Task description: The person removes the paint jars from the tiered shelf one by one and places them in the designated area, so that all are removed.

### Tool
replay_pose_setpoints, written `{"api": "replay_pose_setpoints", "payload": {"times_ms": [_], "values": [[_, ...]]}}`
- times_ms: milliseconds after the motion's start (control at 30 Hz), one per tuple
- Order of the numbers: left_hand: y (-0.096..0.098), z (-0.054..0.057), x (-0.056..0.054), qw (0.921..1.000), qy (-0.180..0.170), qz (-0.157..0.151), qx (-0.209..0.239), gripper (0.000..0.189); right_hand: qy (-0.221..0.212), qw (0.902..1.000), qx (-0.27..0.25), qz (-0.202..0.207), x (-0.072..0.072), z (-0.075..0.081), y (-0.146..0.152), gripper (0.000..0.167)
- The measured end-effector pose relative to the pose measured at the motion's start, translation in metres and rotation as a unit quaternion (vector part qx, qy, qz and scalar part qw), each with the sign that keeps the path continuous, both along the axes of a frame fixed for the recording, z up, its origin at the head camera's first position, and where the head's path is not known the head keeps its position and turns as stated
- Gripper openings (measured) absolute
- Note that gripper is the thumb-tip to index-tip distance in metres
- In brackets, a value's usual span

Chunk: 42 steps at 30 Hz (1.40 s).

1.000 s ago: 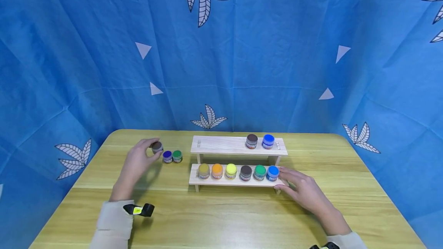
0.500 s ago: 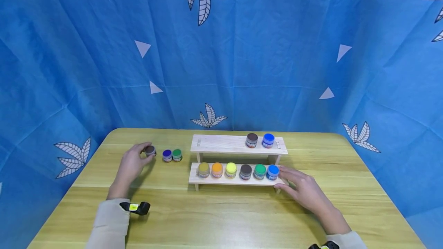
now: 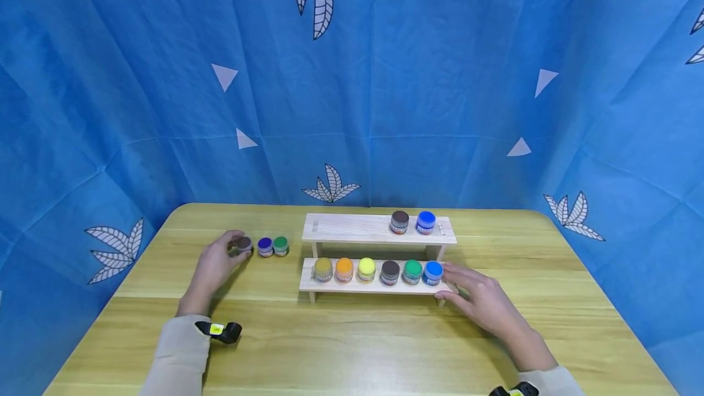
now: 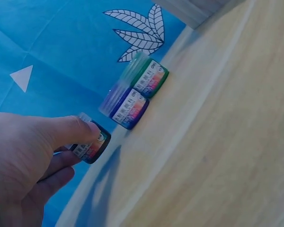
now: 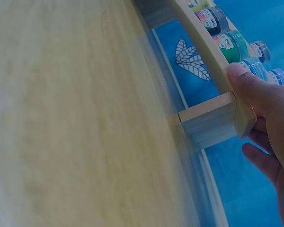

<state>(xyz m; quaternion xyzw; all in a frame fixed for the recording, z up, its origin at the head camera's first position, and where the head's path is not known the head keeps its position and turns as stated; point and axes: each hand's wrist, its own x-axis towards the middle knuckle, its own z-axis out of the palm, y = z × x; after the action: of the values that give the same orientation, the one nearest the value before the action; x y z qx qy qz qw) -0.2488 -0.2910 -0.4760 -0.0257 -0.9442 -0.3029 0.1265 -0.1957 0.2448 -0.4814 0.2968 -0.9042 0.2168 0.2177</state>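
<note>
At the table's left my left hand (image 3: 212, 263) pinches a small paint jar (image 3: 244, 245) with a dark brown lid between thumb and fingers. In the left wrist view that dark jar (image 4: 92, 146) is partly covered by the thumb. Just right of it stand a purple-lidded paint jar (image 3: 266, 247) and a green-lidded one (image 3: 281, 245), side by side. My right hand (image 3: 484, 301) holds the right end of the lower wooden shelf (image 3: 352, 288), its thumb at the front edge. Beside those fingers sits a blue paint jar (image 3: 432, 272); in the right wrist view the thumb partly hides it.
The lower shelf also bears ochre, orange, yellow (image 3: 366, 270), dark brown and green (image 3: 412, 271) paint jars. Behind it, the upper wooden shelf (image 3: 346, 229) carries a dark brown jar (image 3: 399, 222) and a blue one (image 3: 426, 222) at its right. A blue curtain (image 3: 429, 109) hangs behind the table.
My left hand first moved left with the dark brown jar, away from the purple one, then slightly back right and nearer. The right hand has stayed at the shelf's end.
</note>
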Motion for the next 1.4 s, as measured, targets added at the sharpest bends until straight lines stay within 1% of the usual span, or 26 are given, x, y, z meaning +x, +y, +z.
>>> {"api": "replay_pose_setpoints", "payload": {"times_ms": [233, 433, 700, 933, 1033, 1167, 1267, 1400], "values": [[0.003, -0.004, -0.001, 0.9999, -0.010, -0.005, 0.003, 0.042, -0.005, 1.0000, 0.003, -0.004, 0.001, 0.001, 0.000, 0.043], [0.004, -0.008, -0.004, 0.9998, -0.019, -0.010, 0.004, 0.042, 0.004, 1.0000, 0.000, 0.000, 0.001, 0.000, 0.000, 0.043], [0.004, -0.010, -0.006, 0.9995, -0.031, -0.008, 0.004, 0.042, 0.006, 1.0000, -0.003, -0.001, 0.001, 0.000, 0.000, 0.043], [0.001, -0.012, -0.006, 0.9996, -0.015, -0.023, 0.004, 0.042, 0.001, 1.0000, -0.004, -0.003, 0.002, 0.001, -0.001, 0.042], [-0.001, -0.013, -0.006, 0.9996, -0.018, -0.024, 0.000, 0.044, -0.001, 1.0000, -0.004, -0.004, 0.002, 0.000, 0.000, 0.042], [-0.002, -0.009, -0.004, 0.9993, -0.028, -0.026, 0.005, 0.049, 0.002, 1.0000, -0.004, -0.004, 0.002, -0.001, 0.000, 0.042], [-0.002, -0.002, -0.002, 0.9990, -0.030, -0.030, 0.014, 0.050, 0.006, 1.0000, -0.003, -0.002, 0.001, -0.001, 0.000, 0.043], [-0.001, 0.009, 0.002, 0.9989, -0.019, -0.041, 0.013, 0.050, 0.006, 1.0000, -0.004, 0.000, 0.001, 0.000, -0.001, 0.043]]}}
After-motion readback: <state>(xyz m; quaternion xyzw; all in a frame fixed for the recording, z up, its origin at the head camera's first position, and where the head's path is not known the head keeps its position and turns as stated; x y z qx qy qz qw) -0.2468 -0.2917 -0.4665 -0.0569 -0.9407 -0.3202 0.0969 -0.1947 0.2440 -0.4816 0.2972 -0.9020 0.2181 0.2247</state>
